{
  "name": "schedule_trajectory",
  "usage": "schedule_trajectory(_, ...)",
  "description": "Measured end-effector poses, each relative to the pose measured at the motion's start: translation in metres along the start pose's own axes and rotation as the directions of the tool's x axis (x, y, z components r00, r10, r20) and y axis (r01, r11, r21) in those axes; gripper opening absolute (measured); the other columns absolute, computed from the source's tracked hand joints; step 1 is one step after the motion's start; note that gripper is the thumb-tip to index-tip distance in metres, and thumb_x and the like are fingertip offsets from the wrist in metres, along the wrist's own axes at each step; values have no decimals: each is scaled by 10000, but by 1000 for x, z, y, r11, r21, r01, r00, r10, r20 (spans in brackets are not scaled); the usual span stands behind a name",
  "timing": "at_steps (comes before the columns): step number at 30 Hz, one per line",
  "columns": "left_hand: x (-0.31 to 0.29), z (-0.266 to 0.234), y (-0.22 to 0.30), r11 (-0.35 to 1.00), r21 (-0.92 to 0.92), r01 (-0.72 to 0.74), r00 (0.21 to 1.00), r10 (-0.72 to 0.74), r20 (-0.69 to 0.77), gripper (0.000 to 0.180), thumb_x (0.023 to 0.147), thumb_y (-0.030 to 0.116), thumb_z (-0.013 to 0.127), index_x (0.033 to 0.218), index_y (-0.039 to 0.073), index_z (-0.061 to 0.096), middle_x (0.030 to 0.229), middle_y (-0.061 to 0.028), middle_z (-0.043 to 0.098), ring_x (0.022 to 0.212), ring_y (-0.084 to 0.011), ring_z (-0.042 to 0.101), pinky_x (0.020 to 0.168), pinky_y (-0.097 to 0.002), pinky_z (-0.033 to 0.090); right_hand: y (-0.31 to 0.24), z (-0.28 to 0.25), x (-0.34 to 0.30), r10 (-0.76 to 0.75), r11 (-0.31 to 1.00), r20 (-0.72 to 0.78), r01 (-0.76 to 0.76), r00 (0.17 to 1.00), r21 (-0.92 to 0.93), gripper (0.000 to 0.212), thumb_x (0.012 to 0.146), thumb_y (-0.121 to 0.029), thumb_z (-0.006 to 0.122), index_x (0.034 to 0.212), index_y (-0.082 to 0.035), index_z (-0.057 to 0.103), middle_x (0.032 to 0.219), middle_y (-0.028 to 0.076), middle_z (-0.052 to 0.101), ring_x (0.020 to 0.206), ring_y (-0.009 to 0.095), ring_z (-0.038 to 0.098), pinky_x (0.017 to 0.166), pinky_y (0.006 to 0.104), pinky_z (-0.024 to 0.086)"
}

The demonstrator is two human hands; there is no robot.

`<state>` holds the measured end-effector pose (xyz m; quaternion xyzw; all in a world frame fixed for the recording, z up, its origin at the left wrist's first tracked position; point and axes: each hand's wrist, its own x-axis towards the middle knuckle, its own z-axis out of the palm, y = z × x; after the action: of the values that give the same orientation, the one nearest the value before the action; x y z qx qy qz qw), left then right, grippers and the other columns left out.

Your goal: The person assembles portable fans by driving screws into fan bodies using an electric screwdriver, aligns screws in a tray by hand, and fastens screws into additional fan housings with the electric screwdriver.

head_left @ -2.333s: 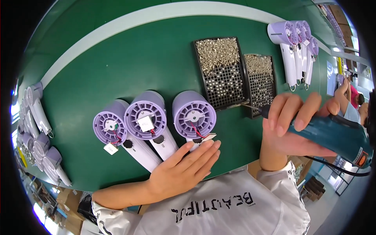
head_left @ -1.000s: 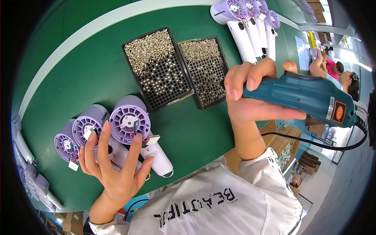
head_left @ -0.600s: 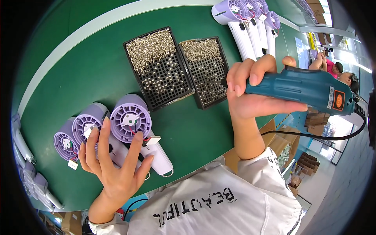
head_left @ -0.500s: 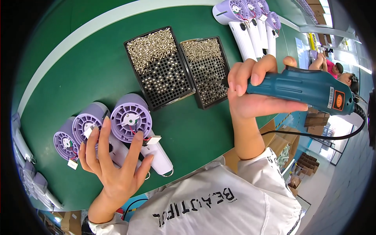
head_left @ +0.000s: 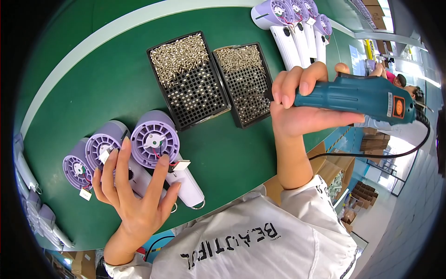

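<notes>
My right hand (head_left: 302, 100) is wrapped around a teal electric screwdriver (head_left: 353, 98), held sideways with its dark tip pointing left, over the edge of the smaller black screw tray (head_left: 253, 104). My left hand (head_left: 137, 204) has its fingers spread over several purple-and-white handheld fans lying on the green table. Its forefinger reaches the rim of the right fan (head_left: 154, 123); two other fingertips rest at the middle fan (head_left: 111, 129). The left fan (head_left: 74, 162) lies beside them, with red wires and a small white connector (head_left: 85, 194) hanging out. Another white piece (head_left: 181, 165) sticks out by the right fan.
A larger black tray (head_left: 195, 122) of loose and slotted screws adjoins the smaller one. More fans (head_left: 285, 44) lie at the far right, and others (head_left: 39, 211) at the left edge. The screwdriver's black cable (head_left: 371, 156) loops past cardboard boxes (head_left: 337, 169). People sit farther off.
The screwdriver's rear end has swung slightly up and left, and my right hand has shifted a little with it. My left hand and the fans have barely moved.
</notes>
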<state>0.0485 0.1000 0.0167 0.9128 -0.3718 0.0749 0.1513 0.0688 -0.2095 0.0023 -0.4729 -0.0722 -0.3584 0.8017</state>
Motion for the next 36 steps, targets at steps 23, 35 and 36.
schedule_trajectory(23, -16, -4, -4, 993, -87, -77, 973, 56, -223, 360, 892, 393, 731, 1111, 108, 741, 1243, -144, 647, 1186, -349, 554, 1021, -530, 359, -9, 17, -4, -42, 991, -32, 38, 999, -126, 859, 861, -910, 253, 1295, -195, 450, 706, 11, 464, 394, 136, 396, 361, 293, 343)
schedule_trajectory(35, -11, 10, 11, 945, -296, -137, 989, 112, -98, 267, 794, 164, 755, 1028, 33, 748, 1169, -55, 694, 1086, -298, 603, 978, -514, 457, 0, 14, -10, 22, 1000, -9, -22, 1000, -8, 989, 746, -992, 248, 1344, -219, 398, 676, 53, 479, 407, 166, 446, 362, 317, 430)
schedule_trajectory(36, -10, 9, 11, 945, -299, -135, 989, 112, -93, 270, 792, 163, 755, 1026, 30, 751, 1177, -57, 691, 1088, -299, 599, 979, -513, 457, 0, 15, -9, 22, 1000, -8, -22, 1000, -11, 989, 746, -992, 248, 1344, -219, 398, 676, 53, 479, 407, 166, 446, 362, 317, 430)
